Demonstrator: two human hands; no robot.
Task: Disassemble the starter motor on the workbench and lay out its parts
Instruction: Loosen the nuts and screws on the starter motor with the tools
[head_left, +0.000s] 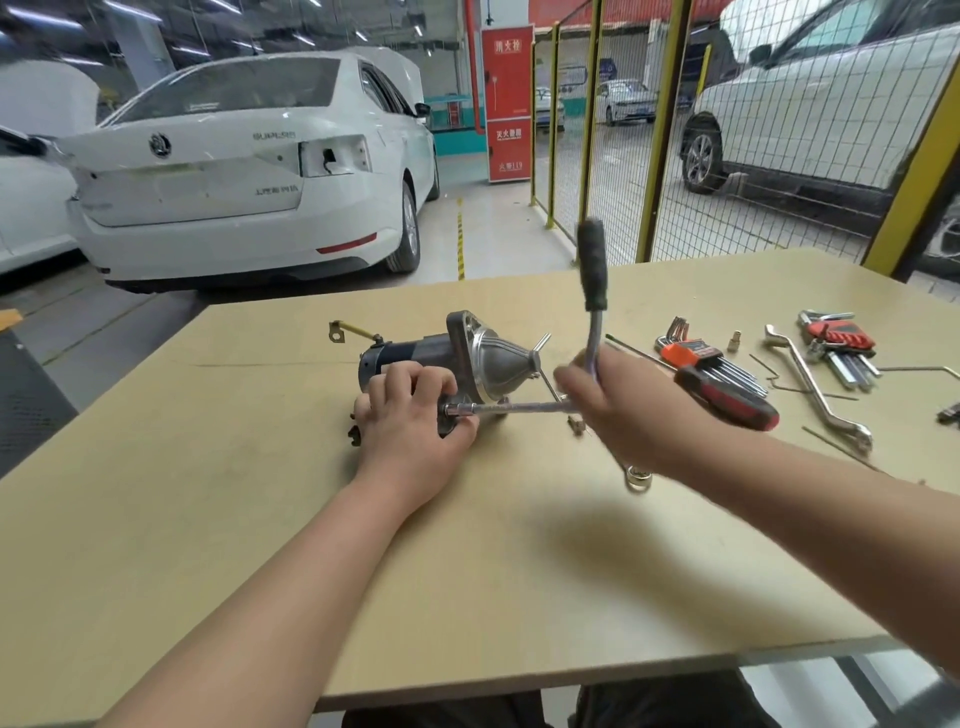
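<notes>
Car repair workshop: parked white car (244, 171), hex keys (711, 358) across workbench (467, 571).

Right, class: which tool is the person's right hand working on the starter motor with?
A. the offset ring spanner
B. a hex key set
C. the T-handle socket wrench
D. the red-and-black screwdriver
C: the right hand grips the T-handle socket wrench, its socket end at the starter motor that the left hand holds; the screwdriver lies untouched on the bench.

"SUPERB" on white car (234, 171); "消火栓", "119" on red cabinet (508, 104)
</notes>
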